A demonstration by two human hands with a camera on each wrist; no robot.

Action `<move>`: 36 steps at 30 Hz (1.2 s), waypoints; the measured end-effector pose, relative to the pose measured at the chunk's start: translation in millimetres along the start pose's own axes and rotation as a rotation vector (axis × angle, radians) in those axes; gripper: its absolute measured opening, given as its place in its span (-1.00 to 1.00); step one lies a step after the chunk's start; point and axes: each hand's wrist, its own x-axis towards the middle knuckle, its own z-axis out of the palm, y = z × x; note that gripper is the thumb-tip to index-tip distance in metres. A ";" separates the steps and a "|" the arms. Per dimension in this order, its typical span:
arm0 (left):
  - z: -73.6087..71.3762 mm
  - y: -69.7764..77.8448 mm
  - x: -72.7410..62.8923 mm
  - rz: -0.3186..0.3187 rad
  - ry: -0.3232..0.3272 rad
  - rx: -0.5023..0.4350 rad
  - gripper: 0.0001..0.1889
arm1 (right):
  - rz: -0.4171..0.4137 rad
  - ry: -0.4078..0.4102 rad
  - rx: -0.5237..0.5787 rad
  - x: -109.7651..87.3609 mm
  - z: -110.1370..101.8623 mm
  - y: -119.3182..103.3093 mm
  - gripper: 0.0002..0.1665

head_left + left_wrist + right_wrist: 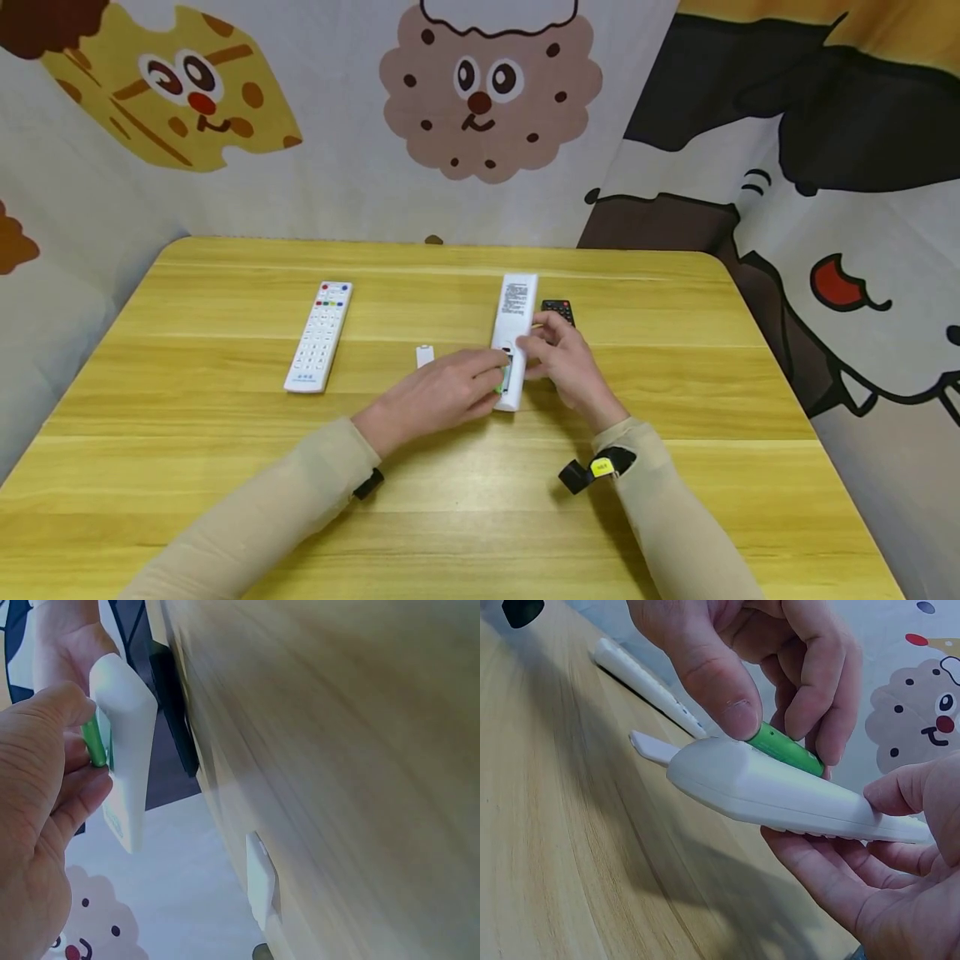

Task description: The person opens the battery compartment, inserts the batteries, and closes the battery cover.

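A white remote control is held above the table with its printed back up and its battery compartment uncovered. My right hand grips it, with the thumb on one edge and the fingers underneath, as the right wrist view shows. Between the thumb and fingers of my left hand is a green battery, pinched right at the compartment. The battery lies roughly lengthwise along the remote in the left wrist view. My left fingers hide part of the compartment in the head view.
A small white battery cover lies on the wooden table, left of the held remote. Farther left, a second white remote lies buttons up. A black remote lies behind my right hand, partly hidden. A cartoon-printed curtain borders the table.
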 end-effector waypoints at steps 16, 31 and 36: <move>1.8 2.5 -1.1 0.005 0.008 0.004 -0.79 | 0.004 -0.033 0.038 -1.0 0.3 0.4 -0.55; 0.3 0.0 -0.7 -0.038 0.003 0.012 -0.82 | -0.003 -0.038 0.028 -1.9 0.6 -0.3 -0.54; -1.6 -0.7 -0.5 -0.052 0.012 0.011 -0.82 | -0.014 -0.036 0.014 -2.3 1.6 -0.4 -0.54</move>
